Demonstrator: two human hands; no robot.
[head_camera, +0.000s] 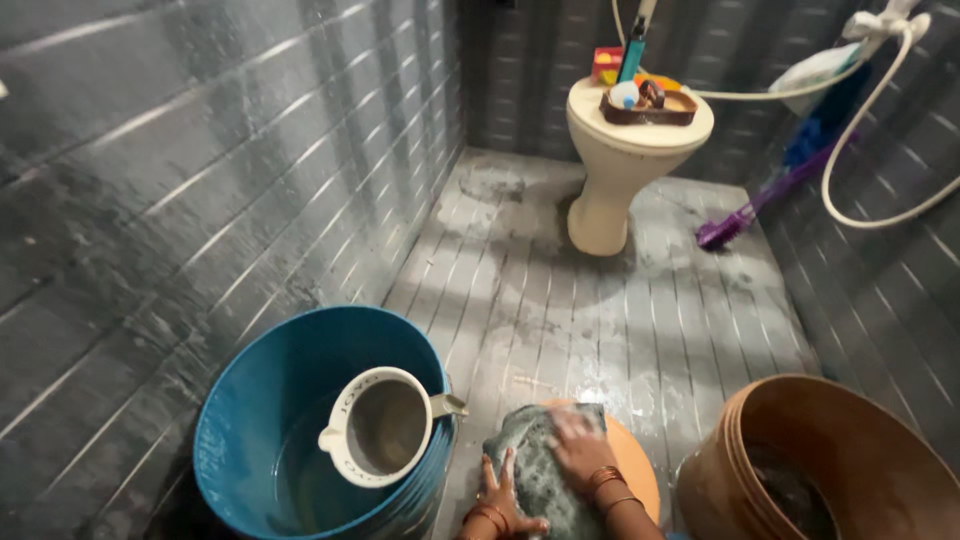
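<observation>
wet cloth (540, 470) | under right hand (578, 448) | left hand (503, 500) at its edge

- a small red and yellow box (606, 64) stands at the back left edge of the toilet lid (690, 128); its top is yellow
- a white mug (380, 427) in the blue bucket (250, 400) has dark letters on its rim

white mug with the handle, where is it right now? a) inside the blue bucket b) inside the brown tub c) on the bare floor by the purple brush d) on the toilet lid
a: the white mug sits inside the blue bucket, leaning against its right rim with the handle poking over the edge, while both hands press a wet grey cloth nearby.
</observation>
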